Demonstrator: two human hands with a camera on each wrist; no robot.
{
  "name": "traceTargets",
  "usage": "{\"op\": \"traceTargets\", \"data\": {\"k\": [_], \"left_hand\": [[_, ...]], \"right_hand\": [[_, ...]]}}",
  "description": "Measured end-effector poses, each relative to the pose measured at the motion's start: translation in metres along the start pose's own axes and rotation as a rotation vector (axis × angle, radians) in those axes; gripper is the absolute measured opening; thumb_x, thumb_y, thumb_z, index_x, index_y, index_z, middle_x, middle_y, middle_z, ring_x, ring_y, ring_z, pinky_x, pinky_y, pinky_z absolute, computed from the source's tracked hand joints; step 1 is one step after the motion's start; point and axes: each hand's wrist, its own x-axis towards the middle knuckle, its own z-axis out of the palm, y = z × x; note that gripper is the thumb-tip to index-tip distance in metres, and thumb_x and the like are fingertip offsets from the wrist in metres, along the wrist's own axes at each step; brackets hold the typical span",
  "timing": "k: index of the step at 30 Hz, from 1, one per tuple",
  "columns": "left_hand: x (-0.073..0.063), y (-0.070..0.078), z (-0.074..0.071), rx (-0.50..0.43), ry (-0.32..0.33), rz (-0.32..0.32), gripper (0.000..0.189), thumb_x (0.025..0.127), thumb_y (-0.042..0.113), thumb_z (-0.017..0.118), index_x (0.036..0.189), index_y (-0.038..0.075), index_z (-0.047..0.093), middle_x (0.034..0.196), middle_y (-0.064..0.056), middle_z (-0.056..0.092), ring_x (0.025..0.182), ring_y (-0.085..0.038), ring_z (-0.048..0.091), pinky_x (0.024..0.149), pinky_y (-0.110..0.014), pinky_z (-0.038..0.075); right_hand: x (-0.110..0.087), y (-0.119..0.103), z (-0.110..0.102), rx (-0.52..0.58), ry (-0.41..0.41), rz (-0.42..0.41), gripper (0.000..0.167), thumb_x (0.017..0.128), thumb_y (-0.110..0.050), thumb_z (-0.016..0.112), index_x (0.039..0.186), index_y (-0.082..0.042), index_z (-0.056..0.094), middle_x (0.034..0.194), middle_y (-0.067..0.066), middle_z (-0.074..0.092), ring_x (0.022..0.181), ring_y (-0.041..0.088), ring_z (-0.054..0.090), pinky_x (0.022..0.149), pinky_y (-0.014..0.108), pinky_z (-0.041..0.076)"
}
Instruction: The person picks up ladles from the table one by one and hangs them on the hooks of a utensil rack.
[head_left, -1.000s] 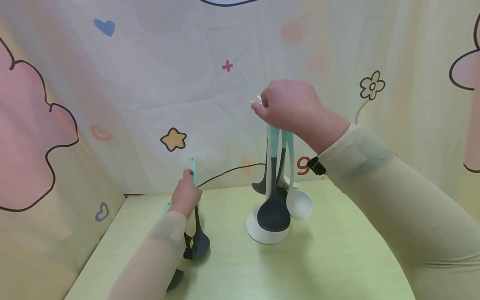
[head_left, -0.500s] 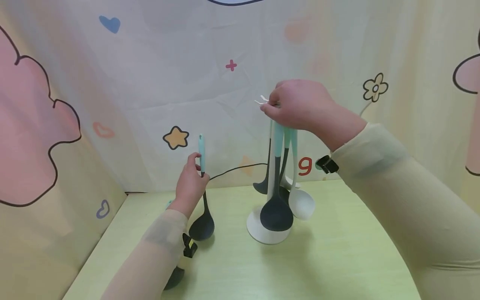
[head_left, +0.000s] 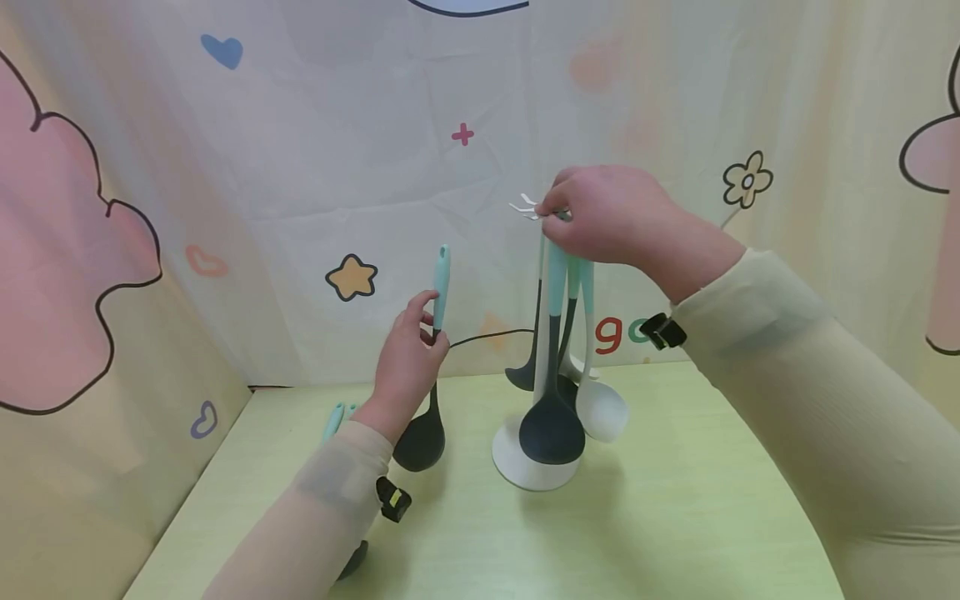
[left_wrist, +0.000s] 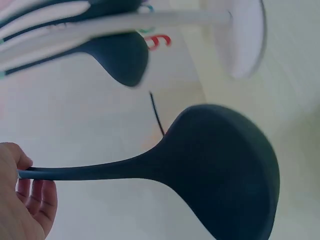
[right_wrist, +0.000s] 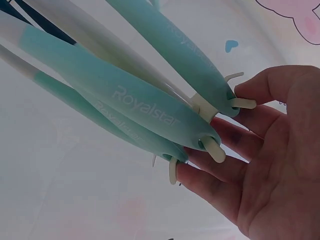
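My left hand (head_left: 408, 358) pinches a dark ladle (head_left: 422, 442) near where its mint handle meets the dark shaft. The ladle hangs bowl-down left of the white utensil stand (head_left: 517, 467), its dark bowl filling much of the left wrist view. My right hand (head_left: 611, 212) curls its fingers round the top of that stand, among the small hooks (right_wrist: 215, 149). Mint handles (right_wrist: 135, 100) hang from these hooks by their end holes. Below, another dark ladle (head_left: 551, 429), a white ladle (head_left: 603, 411) and a dark-headed utensil (head_left: 522, 372) hang round the white post.
More utensils lie at the left of the pale green table (head_left: 675, 517), mostly behind the left forearm; mint handle ends (head_left: 333, 421) and a dark head (head_left: 354, 560) show. A patterned cloth (head_left: 375, 150) rises behind the table and along its left side.
My left hand has raised the ladle and carried it right, towards the stand. My right hand has stayed at the stand's top, shifting only slightly.
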Motion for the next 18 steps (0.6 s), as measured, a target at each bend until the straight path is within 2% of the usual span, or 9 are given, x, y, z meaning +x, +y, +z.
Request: {"op": "traceTargets", "data": {"k": [6,11,14,18], "left_hand": [[-0.009,0.032,0.002,-0.043,0.041,0.118,0.054,0.095,0.012,0.063,0.143,0.026,0.045,0.111,-0.003,0.055,0.085,-0.017,0.058,0.06,-0.033,0.051],[-0.016,0.057,0.005,-0.101,0.055,0.214,0.054,0.094,0.009,0.064,0.143,0.023,0.048,0.11,-0.003,0.056,0.084,-0.013,0.058,0.069,-0.029,0.055],[-0.02,0.068,0.005,-0.122,0.062,0.259,0.054,0.094,0.007,0.065,0.143,0.022,0.048,0.11,-0.004,0.057,0.083,-0.013,0.058,0.073,-0.029,0.055],[-0.023,0.076,0.006,-0.129,0.075,0.296,0.055,0.094,0.007,0.065,0.143,0.022,0.048,0.111,-0.004,0.057,0.083,-0.012,0.058,0.072,-0.028,0.055]], "right_hand": [[-0.001,0.001,-0.001,-0.003,-0.027,0.003,0.044,0.099,-0.028,0.039,0.131,-0.018,0.066,0.134,0.008,0.058,0.117,0.03,0.056,0.086,0.048,0.049],[-0.001,0.0,-0.001,0.009,-0.046,0.021,0.047,0.1,-0.028,0.033,0.133,-0.017,0.065,0.139,0.01,0.055,0.121,0.032,0.053,0.092,0.05,0.048],[-0.001,0.001,-0.001,0.03,-0.043,0.029,0.046,0.1,-0.026,0.032,0.131,-0.015,0.065,0.136,0.01,0.057,0.115,0.031,0.055,0.091,0.05,0.048],[-0.002,0.003,-0.002,0.052,-0.032,0.04,0.041,0.098,-0.025,0.033,0.126,-0.016,0.062,0.12,0.009,0.064,0.1,0.028,0.057,0.083,0.046,0.048]]}}
